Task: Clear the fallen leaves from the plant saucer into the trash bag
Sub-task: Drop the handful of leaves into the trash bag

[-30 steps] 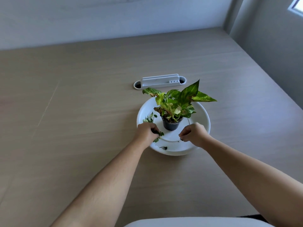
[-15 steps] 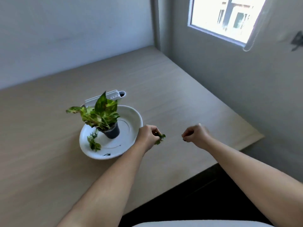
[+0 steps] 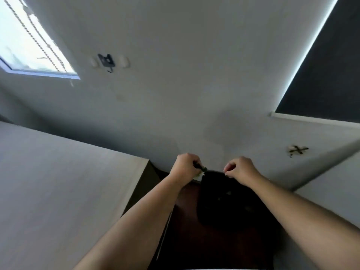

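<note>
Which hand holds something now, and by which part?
The left hand is closed on leaves, their tips sticking out. Whether the closed right hand holds anything cannot be told.

A pale wood-grain table (image 3: pixel 64 191) fills the lower left of the frame, its corner near the centre. A bright window (image 3: pixel 29 45) with a beaded cord sits upper left; a dark roller blind (image 3: pixel 327 71) hangs upper right. Between them, a small black wall fitting (image 3: pixel 106 61) is mounted on the grey wall (image 3: pixel 194 75).

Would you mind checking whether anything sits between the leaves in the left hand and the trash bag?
Nothing visible does. The left hand holds the leaves right at the near rim of the black trash bag, whose mouth looks open.
</note>
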### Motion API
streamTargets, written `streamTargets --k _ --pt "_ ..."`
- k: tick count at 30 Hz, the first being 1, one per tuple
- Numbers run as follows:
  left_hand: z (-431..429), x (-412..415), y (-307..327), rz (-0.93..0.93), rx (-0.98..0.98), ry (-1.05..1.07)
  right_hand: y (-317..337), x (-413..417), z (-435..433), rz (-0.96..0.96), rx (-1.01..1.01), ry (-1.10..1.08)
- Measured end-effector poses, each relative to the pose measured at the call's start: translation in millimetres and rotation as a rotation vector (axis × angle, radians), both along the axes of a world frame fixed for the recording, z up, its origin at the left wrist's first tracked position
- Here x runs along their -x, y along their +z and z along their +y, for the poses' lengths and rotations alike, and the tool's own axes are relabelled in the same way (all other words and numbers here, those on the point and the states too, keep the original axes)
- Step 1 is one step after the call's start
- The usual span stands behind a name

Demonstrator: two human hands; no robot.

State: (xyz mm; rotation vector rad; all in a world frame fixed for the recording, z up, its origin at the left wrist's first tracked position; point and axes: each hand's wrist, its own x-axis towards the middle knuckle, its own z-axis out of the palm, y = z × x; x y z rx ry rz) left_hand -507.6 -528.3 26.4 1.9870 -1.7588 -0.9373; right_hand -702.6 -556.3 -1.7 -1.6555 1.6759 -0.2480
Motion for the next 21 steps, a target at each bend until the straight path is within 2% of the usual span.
streamTargets --k 5,11,16,21 --pt "-43.5 42.3 -61.7 -0.035 -0.135 -0.209 -50.3 46.3 4.9 0.044 -0.116 -0.151" --pt "-99.0 69.8 -128.7 -0.049 -0.303 -0.366 -94.4 61.6 -13.9 0.016 -0.173 -0.263" --pt "-123.3 72.7 -151.0 -0.022 -0.461 -0.518 -117.9 64.6 -34.5 0.026 -0.206 -0.282" --pt "-134.2 60.6 -144.0 -0.004 -0.459 -0.488 -109.4 69.9 -42.1 0.056 -0.203 -0.322"
